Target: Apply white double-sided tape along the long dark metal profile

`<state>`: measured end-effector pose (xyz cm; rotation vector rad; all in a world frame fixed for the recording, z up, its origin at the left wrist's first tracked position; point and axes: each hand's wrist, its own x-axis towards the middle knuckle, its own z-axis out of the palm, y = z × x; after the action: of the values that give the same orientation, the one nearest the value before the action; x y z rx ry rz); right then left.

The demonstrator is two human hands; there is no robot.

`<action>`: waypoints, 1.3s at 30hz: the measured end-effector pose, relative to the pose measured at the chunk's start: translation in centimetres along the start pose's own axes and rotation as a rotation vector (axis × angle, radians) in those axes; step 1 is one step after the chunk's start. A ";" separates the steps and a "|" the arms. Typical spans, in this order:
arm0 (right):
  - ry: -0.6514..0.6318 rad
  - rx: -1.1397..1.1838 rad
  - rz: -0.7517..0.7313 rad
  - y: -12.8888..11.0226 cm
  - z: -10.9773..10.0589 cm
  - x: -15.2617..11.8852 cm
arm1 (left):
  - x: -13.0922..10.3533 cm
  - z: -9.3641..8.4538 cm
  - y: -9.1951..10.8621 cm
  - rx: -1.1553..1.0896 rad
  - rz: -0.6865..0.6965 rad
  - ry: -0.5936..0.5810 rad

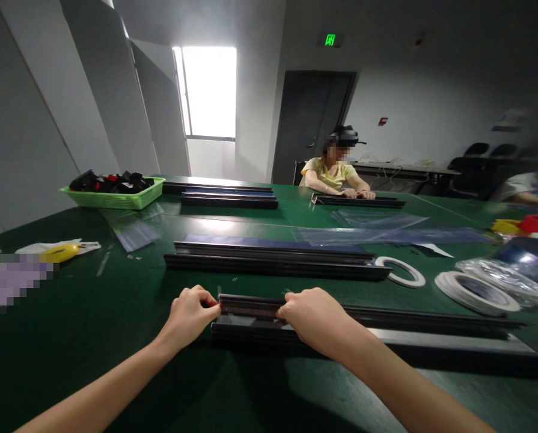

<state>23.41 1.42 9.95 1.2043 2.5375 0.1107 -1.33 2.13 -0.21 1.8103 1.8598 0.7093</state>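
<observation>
In front of me a long black channel-shaped profile (435, 322) lies across the table. At its left end is my left hand (191, 314), thumb and finger pinched together. A thin clear sliver stands up beside those fingertips; what they grip is too small to make out. Farther along the same profile, my right hand (316, 316) is closed, its fingertips down at the channel. Something clear and tiny shows near them, and the hand hides the rest. Beyond both hands lies a second black profile (273, 264), touched by neither.
Rolls of white tape (476, 293) and a single roll (400, 272) sit at right. Clear plastic sheets (386, 234) lie farther back. A green basket (115, 198) holds black parts. Yellow-handled pliers (61, 251) lie left. Across the table a person (334, 171) handles another profile (359, 200).
</observation>
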 end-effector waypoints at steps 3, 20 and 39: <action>0.001 0.001 0.003 0.0 0.0 0.0 | 0.0 -0.1 0.1 0.064 -0.022 0.015; 0.035 0.010 0.009 0.1 0.3 -0.2 | -0.8 -0.8 0.3 -0.199 0.064 0.158; 0.033 0.029 0.014 0.0 0.2 -0.2 | -3.9 0.5 6.6 0.438 0.295 -0.198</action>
<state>23.59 1.29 9.86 1.2414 2.5676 0.0976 4.24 -1.69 3.51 2.3671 1.7289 0.2060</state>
